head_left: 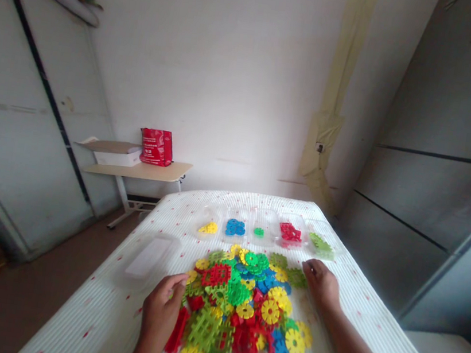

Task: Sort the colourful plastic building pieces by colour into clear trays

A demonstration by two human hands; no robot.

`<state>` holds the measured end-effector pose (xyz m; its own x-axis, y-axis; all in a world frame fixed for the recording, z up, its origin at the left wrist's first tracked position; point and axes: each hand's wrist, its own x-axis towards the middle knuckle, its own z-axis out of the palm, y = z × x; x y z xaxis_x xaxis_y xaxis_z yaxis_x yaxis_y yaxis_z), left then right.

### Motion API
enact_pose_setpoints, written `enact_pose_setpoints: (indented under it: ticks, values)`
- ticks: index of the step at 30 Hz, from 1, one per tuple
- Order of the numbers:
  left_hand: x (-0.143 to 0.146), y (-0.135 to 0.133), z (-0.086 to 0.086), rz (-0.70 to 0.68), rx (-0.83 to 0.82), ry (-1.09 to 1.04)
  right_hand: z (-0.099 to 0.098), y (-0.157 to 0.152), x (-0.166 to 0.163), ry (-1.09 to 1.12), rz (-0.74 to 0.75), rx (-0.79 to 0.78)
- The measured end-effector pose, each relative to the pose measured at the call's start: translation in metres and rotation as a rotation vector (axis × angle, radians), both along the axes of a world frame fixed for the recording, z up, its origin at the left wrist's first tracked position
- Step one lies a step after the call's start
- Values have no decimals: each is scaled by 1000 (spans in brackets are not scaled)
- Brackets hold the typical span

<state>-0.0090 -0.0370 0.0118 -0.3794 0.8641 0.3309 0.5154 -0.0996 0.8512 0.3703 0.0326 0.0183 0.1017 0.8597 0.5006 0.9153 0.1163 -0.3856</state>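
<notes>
A heap of plastic interlocking pieces (240,293) lies between my hands, with yellow, blue and green discs and red and light green lattice squares. At its left edge is my left hand (161,308), fingers curled and thumb against the index finger beside a yellow disc (191,276). Whatever those fingertips hold, if anything, is hidden. My right hand (324,284) is at the heap's far right, fingers drawn together close to a light green square piece (297,277). Whether it grips that piece cannot be made out.
Clear trays stand in a row behind the heap, holding yellow pieces (208,227), blue pieces (236,227), a green piece (259,232), red pieces (290,232) and light green pieces (321,242). A clear container (149,258) lies left. Beyond is a side table (153,171) with a red bag (156,147).
</notes>
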Motion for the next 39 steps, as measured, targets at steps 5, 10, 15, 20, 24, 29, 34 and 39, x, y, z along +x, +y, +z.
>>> enact_pose_setpoints:
  ticks: [5,10,15,20,24,29,34,39]
  values:
    - [0,0,1,6,10,1,0,-4,1,65,10,-35]
    - [0,1,0,5,-6,-6,7,-10,-11,-124,11,-208]
    - [-1,3,-4,-10,-31,-16,10,-9,-18,-261,-31,-309]
    - [0,3,-4,-10,-10,-30,8,-4,-4,-153,10,-303]
    - [1,3,-6,-25,-13,-39,14,4,-5,-13,-17,-329]
    - [-1,5,-10,-43,-23,-45,32,19,-38,-47,-114,-453]
    - [-1,4,-8,-21,-26,-36,38,31,-76,-121,-206,-515]
    - [-1,5,-10,-45,-20,-45,36,30,-91,-155,-240,-502]
